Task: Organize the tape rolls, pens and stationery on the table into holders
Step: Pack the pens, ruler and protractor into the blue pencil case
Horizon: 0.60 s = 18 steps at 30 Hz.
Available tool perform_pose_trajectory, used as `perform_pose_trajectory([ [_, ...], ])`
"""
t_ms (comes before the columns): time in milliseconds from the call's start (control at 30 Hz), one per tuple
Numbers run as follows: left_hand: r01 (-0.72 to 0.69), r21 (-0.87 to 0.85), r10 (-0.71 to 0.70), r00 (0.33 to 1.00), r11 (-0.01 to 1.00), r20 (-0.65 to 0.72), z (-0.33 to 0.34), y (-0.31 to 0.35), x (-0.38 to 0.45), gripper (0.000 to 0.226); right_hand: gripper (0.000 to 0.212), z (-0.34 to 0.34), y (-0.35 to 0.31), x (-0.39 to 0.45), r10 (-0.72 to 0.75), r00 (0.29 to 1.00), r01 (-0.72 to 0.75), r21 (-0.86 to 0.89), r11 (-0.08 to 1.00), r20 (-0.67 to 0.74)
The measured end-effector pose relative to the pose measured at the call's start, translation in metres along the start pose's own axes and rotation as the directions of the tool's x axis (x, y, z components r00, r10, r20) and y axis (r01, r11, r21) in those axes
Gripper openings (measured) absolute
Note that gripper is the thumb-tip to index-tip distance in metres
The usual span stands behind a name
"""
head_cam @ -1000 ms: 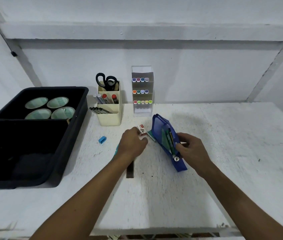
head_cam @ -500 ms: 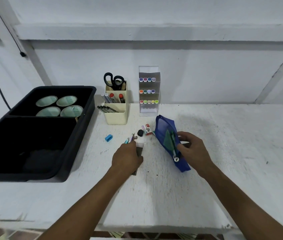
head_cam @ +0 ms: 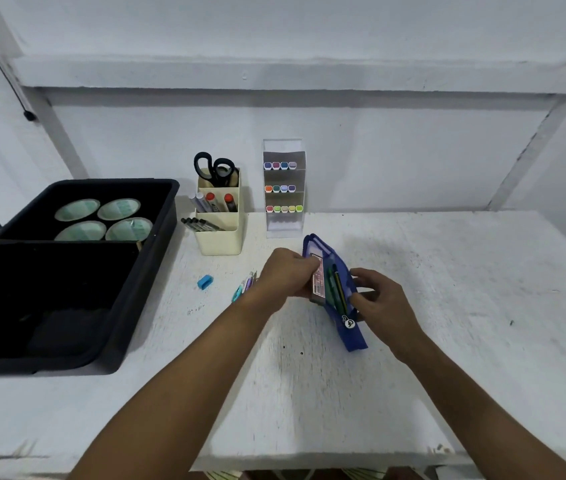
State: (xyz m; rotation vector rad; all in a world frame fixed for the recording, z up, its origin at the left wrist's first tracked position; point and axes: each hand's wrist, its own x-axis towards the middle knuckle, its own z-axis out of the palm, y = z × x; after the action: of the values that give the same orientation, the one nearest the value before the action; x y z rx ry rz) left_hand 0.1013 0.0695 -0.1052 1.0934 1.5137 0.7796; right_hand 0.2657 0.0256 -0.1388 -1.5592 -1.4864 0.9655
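Near the middle of the frame the left hand [head_cam: 283,275] grips a small flat packet [head_cam: 318,280] with a pinkish printed label and holds it at the open mouth of a blue zip pouch [head_cam: 338,292]. The right hand [head_cam: 380,301] curls round the pouch's far side and holds it up on the white table [head_cam: 448,306]. Pencils [head_cam: 337,289] stand inside the pouch. A few pens [head_cam: 245,285] lie on the table just left of the left wrist, partly hidden, so I cannot count them. Further left lies a small blue sharpener or eraser [head_cam: 205,282]; it is too blurred to say which. At upper left a black tray [head_cam: 157,244] holds four tape rolls [head_cam: 103,220]. Beside it stand a cream holder [head_cam: 219,233] with scissors [head_cam: 214,169] and a clear marker rack [head_cam: 284,188].
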Motion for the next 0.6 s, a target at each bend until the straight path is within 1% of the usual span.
perform_pose_trajectory([
  [67,0.012,0.112,-0.011,1.0,0.994,-0.004,0.012,0.003,0.009,0.023,0.038,-0.002,0.001,-0.001,0.007,1.0,-0.007,-0.011,1.0,-0.002],
  [100,-0.011,0.19,0.013,1.0,0.982,-0.013,0.017,0.002,0.013,0.024,0.039,-0.003,0.001,-0.001,0.011,1.0,-0.011,-0.009,1.0,-0.003],
  [233,-0.142,0.461,0.185,0.981,0.876,-0.051,0.03,-0.006,0.023,0.035,0.036,-0.007,0.001,-0.004,-0.001,1.0,0.001,0.026,1.0,-0.013],
  [300,-0.165,0.552,0.216,0.976,0.817,-0.028,0.032,-0.011,0.025,0.032,0.034,-0.008,0.001,-0.004,-0.004,1.0,0.005,0.04,0.999,-0.018],
  [367,-0.168,0.634,0.193,0.981,0.755,0.03,0.031,-0.014,0.024,0.022,0.032,-0.008,0.003,-0.003,-0.002,1.0,0.003,0.047,0.999,-0.015],
  [433,-0.167,0.661,0.163,0.984,0.732,0.069,0.029,-0.014,0.024,0.016,0.032,-0.008,0.006,-0.002,0.004,1.0,-0.003,0.045,0.999,-0.008],
  [467,-0.16,0.644,0.15,0.986,0.748,0.071,0.028,-0.014,0.024,0.017,0.032,-0.007,0.006,-0.002,0.005,1.0,-0.005,0.04,0.999,-0.004],
  [533,-0.141,0.571,0.152,0.988,0.808,0.028,0.028,-0.013,0.024,0.015,0.032,-0.005,0.007,-0.001,0.007,1.0,-0.007,0.035,0.999,0.002],
  [567,-0.132,0.536,0.164,0.986,0.834,-0.012,0.026,-0.012,0.023,0.007,0.032,-0.004,0.008,0.0,0.009,1.0,-0.009,0.034,0.999,0.004],
  [600,-0.117,0.503,0.166,0.985,0.856,-0.054,0.026,-0.01,0.023,0.005,0.033,-0.003,0.008,0.001,0.011,1.0,-0.011,0.034,0.999,0.005],
])
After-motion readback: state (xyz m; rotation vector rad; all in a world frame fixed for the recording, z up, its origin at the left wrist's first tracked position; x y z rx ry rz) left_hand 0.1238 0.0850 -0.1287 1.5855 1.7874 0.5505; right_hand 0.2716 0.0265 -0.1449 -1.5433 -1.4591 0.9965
